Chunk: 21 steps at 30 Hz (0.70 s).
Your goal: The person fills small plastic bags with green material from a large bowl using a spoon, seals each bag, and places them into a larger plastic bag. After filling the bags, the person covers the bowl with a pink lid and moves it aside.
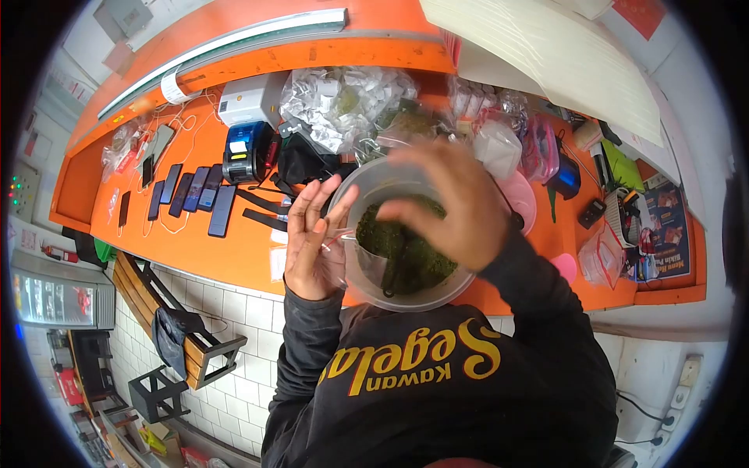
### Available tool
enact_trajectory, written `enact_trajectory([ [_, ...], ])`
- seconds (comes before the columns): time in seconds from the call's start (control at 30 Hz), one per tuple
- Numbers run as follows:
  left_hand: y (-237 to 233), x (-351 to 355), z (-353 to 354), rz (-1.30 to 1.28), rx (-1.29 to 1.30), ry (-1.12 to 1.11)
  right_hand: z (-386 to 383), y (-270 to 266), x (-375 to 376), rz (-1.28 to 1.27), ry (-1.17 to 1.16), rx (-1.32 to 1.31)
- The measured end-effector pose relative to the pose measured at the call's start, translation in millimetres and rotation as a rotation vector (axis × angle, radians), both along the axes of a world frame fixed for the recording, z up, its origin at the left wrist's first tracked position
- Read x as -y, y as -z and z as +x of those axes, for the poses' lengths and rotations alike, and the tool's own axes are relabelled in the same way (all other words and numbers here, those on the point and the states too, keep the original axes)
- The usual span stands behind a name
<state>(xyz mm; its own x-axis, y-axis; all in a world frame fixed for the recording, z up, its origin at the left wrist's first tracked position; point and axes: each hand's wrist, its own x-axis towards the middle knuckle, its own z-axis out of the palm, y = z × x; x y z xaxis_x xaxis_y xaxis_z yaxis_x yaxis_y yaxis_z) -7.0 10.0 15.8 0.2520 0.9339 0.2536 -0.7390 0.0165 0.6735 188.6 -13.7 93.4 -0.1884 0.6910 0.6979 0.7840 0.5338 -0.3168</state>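
A translucent plastic tub (pixel 460 292) stands in front of my body, with dark green, crumbly or leafy contents (pixel 429 269) in it. A black handle-like utensil (pixel 394 265) leans inside; its lower end is hidden in the green. At the tub's left rim, my left hand (pixel 310 238) holds a small clear plastic bag (pixel 337 256) near the thumb, its other fingers raised and spread. My right hand (pixel 456 204) hovers over the tub's right side, smeared by motion, thumb and fingers apart, with nothing visible in it.
Several phones (pixel 211 187) lie left on the orange counter (pixel 195 253), near a blue-black label printer (pixel 248 152). Crumpled papers in a plastic bag (pixel 343 101) sit behind the tub. A pink bowl (pixel 521 203) stands right of it. A wooden bench (pixel 156 312) is at lower left.
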Motion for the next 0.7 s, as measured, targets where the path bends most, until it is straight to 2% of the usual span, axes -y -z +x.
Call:
enact_trajectory([
  [0.03, -6, 3, 3, 0.005, 0.026, -0.022, -9, 12, 4, 0.003, -0.005, 0.001],
  [0.1, -7, 6, 5, 0.011, 0.051, -0.042, -24, 38, 8, -0.610, -0.389, -0.417],
  [0.17, -3, 9, 5, 0.167, -0.133, -0.035, -27, 50, 9, -0.625, -0.371, -0.469],
  [0.2, -2, 13, 5, 0.231, -0.344, -0.130, -28, 53, 10, -0.640, -0.350, -0.521],
  [0.23, 2, 14, -1, 0.229, -0.345, -0.128, -25, 50, 8, -0.642, -0.348, -0.524],
  [0.3, 13, 15, -19, 0.087, -0.790, 0.005, -12, 42, 2, -0.303, -0.206, -0.134],
  [0.43, 22, 16, -22, 0.173, -0.871, 0.007, -4, 43, 1, -0.191, -0.272, 0.093],
  [0.5, 16, 18, -22, 0.271, -1.017, 0.068, -6, 44, 1, -0.201, -0.293, 0.099],
  [0.57, 17, 19, -19, 0.248, -0.997, 0.004, -15, 42, 2, 0.009, -0.100, 0.101],
  [0.7, 10, 19, -17, 0.123, -0.980, -0.101, -27, 48, 17, -0.018, -0.027, -0.039],
])
